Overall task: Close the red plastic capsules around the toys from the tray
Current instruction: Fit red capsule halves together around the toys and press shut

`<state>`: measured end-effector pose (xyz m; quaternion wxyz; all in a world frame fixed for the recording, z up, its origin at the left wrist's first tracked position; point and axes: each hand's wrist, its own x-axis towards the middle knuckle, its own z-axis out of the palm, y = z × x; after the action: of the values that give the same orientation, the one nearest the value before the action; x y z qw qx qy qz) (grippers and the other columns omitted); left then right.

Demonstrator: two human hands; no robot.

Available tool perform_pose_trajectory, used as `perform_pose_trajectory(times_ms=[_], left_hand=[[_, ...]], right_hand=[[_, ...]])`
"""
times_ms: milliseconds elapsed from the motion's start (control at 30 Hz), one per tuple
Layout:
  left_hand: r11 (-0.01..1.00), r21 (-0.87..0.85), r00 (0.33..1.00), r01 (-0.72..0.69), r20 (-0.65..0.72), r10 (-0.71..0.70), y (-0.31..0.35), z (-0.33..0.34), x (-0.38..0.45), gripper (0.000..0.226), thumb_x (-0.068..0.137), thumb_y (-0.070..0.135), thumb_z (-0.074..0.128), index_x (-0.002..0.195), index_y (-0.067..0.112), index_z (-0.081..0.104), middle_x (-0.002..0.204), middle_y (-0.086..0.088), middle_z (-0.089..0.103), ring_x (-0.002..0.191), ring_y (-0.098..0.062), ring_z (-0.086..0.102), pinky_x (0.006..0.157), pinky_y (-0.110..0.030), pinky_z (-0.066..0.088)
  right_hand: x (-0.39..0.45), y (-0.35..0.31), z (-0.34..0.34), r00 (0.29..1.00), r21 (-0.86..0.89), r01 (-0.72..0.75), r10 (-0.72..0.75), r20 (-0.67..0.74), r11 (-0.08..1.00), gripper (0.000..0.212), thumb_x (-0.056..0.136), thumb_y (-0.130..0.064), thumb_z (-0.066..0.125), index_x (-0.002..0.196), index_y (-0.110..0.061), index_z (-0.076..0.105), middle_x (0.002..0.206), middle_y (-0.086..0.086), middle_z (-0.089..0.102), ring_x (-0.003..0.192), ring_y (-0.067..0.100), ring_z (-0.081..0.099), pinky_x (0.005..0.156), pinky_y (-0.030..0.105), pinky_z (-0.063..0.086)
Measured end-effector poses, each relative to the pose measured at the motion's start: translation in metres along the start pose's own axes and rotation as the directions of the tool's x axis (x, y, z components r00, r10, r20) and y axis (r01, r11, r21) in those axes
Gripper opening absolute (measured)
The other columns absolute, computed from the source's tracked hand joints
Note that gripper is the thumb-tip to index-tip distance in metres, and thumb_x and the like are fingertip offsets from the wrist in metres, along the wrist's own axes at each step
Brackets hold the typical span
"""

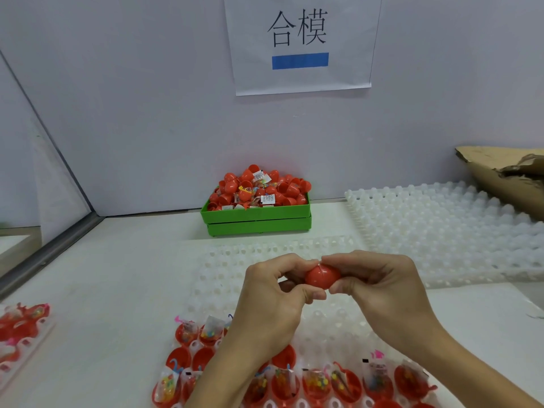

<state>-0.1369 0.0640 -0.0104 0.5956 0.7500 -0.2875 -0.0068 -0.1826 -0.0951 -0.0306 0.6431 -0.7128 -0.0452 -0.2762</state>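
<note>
Gripping: a red capsule [321, 276] held above the tray, between both hands, a thin seam line visible on its upper face.
Left hand [273, 298]: fingers and thumb curled round the capsule's left end, pinching it.
Right hand [379, 287]: fingers and thumb curled round the capsule's right end, thumb tips of the two hands nearly meeting.
Tray [347, 322]: white translucent moulded tray directly beneath the hands; its far cells bare, its near rows holding open red capsule halves [318, 384] with bagged toys [212, 326] standing in them.
Second tray [20, 334]: at the left edge, also carrying red halves and bagged toys, partly cut off.
Stacked trays [447, 231]: white, of the same pattern, lying to the right and behind.
Green bin [256, 220]: against the back wall, heaped with red capsules and small packets.
Surface: white tabletop [117, 275], matte.
Room: pale wall panels [132, 113] behind and to the left; a paper sign [300, 42] with two black characters and a blue bar; torn brown cardboard [506, 175] at far right.
</note>
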Motion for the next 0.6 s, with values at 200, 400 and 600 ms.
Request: perform_pose_trajectory(times_ms=[200,400,600], left_hand=[[0.998,0.052,0.999,-0.023,-0.024,0.024,-0.0017,-0.0003,0.0002,0.028,0.073,-0.004,0.079,0.083,0.022,0.074,0.076,0.008,0.071,0.066,-0.007,0.066,0.064,-0.014,0.052],[0.992,0.122,0.998,-0.023,-0.055,0.030,-0.0041,0.0019,0.0002,0.029,0.073,-0.009,0.075,0.083,0.018,0.073,0.074,0.014,0.071,0.062,-0.002,0.065,0.061,-0.013,0.052],[0.987,0.151,0.997,-0.049,-0.059,0.058,-0.0038,0.0023,-0.0010,0.024,0.073,-0.010,0.073,0.082,0.011,0.074,0.075,0.014,0.071,0.061,0.000,0.067,0.063,-0.018,0.055]], right_hand=[[0.0007,-0.0058,-0.0009,0.995,-0.037,-0.091,0.092,0.045,0.995,0.048,0.069,0.018,0.075,0.086,-0.027,0.078,0.083,-0.004,0.078,0.081,0.012,0.075,0.074,0.018,0.057],[-0.0014,-0.0064,-0.0006,0.998,-0.137,-0.044,0.050,0.038,0.990,0.059,0.073,0.021,0.069,0.081,-0.038,0.077,0.075,-0.004,0.077,0.077,0.011,0.075,0.076,0.017,0.057],[-0.0017,-0.0024,0.0017,0.999,-0.155,-0.028,0.033,0.026,0.988,0.063,0.076,0.021,0.068,0.083,-0.041,0.077,0.085,-0.010,0.077,0.088,0.008,0.074,0.085,0.022,0.057]])
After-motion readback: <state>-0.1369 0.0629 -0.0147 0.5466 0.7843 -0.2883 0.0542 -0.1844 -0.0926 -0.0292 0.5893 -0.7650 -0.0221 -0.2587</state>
